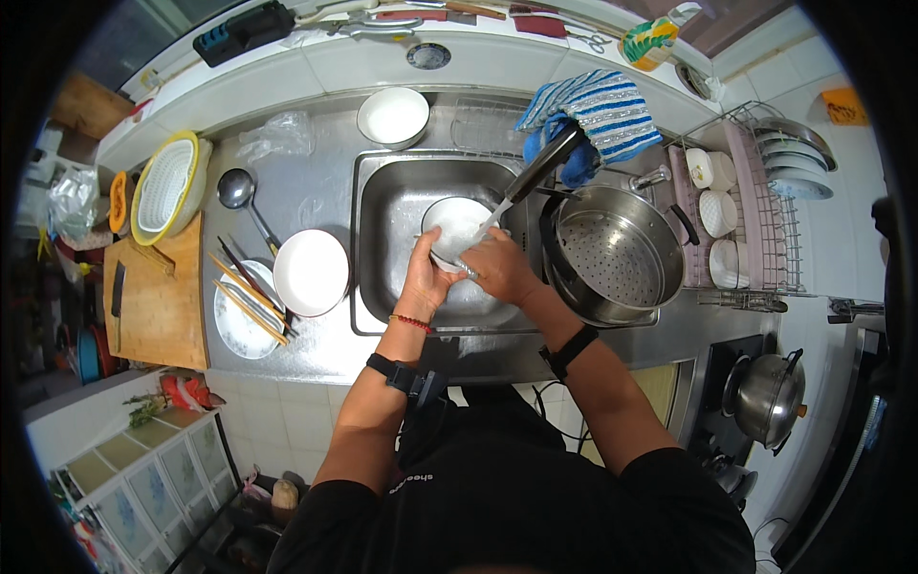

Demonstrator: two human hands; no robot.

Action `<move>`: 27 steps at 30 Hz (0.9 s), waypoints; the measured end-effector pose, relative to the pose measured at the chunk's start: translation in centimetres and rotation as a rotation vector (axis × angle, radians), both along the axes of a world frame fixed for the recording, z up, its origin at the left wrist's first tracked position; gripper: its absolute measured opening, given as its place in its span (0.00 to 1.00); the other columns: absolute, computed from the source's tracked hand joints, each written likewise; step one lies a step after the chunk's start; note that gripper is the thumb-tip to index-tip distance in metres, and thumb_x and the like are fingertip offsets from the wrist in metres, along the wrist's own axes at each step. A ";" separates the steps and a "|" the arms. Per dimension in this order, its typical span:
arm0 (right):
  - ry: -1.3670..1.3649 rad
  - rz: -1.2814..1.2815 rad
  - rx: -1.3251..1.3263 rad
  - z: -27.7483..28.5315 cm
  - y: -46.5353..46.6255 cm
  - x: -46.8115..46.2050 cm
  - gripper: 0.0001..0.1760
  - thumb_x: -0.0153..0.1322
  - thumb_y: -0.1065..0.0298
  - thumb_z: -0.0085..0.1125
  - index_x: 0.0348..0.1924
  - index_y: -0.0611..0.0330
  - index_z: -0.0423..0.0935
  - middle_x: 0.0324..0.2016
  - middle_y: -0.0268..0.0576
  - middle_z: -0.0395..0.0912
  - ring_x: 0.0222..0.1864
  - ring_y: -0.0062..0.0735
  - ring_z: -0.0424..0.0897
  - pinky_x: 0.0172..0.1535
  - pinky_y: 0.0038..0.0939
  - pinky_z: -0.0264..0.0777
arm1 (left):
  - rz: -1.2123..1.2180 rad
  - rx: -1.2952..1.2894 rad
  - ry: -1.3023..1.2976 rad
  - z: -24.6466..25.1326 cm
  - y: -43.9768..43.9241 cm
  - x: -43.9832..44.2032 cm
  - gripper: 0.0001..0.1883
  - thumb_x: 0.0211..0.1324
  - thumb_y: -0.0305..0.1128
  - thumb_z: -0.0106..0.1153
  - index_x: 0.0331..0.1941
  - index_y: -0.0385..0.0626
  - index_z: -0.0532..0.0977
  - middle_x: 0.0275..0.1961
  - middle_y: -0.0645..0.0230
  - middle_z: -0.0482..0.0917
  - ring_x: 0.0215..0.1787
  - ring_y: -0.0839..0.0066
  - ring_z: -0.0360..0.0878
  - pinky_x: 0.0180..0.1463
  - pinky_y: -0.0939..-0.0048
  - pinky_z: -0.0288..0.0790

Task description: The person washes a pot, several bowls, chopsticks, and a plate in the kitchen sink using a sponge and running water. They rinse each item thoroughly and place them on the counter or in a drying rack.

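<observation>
A white bowl [453,212] is held, tilted, inside the stainless steel sink [387,208]. My left hand [423,276] grips its left side, thumb on the rim. Over the bowl's near right side is my right hand [502,267], fingers bent around a silvery-grey cloth or scrubber [467,268] that is mostly hidden. Water [493,219] runs from the dark-handled faucet [541,168] into the bowl. Left of the sink, a larger white bowl [311,273] stands beside a plate [240,326] bearing chopsticks [251,316]. Another white bowl [393,116] sits behind the sink.
A steamer pot [613,251] crowds the sink's right side, with a wire dish rack [746,208] beyond. Striped cloth [609,115] hangs by the faucet. Leftward lie a ladle [240,194], a yellow-rimmed colander [168,186] and a cutting board [158,308] with a knife [118,290].
</observation>
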State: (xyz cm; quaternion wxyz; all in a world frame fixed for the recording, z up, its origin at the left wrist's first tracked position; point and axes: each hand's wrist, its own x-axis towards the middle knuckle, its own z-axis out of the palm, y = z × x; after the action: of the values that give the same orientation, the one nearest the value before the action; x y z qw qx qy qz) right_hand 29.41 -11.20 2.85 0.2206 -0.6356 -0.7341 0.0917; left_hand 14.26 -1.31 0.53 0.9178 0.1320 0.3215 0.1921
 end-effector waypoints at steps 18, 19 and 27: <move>1.606 -1.077 -0.047 -1.6 2.8 0.5 0.23 0.78 0.56 0.43 0.52 0.69 0.72 0.44 0.46 0.78 0.42 0.36 0.78 0.47 0.39 0.72 | 0.293 -0.204 -0.325 -1.7 -2.7 1.7 0.23 0.66 0.36 0.54 0.63 0.48 0.65 0.63 0.65 0.73 0.66 0.64 0.69 0.69 0.55 0.62; 1.526 -1.060 0.008 -2.0 2.8 0.1 0.23 0.77 0.56 0.43 0.53 0.70 0.71 0.46 0.49 0.77 0.46 0.39 0.76 0.50 0.40 0.70 | 0.306 -0.140 -0.357 -1.5 -2.6 1.9 0.22 0.65 0.33 0.55 0.62 0.47 0.66 0.62 0.65 0.74 0.66 0.65 0.69 0.68 0.56 0.63; 0.231 -0.417 0.074 -1.2 1.1 -6.9 0.23 0.74 0.61 0.49 0.62 0.53 0.69 0.64 0.43 0.65 0.71 0.45 0.54 0.68 0.50 0.48 | 0.119 0.116 -0.171 -0.2 -2.0 2.3 0.13 0.70 0.29 0.45 0.56 0.44 0.69 0.53 0.63 0.78 0.53 0.67 0.78 0.55 0.65 0.75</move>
State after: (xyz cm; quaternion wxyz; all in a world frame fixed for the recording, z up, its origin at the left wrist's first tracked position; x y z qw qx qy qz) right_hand 22.47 -10.13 1.69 0.3404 -0.7504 -0.5595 0.0895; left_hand 16.52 -3.30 0.30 0.9197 0.1486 0.2375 0.2751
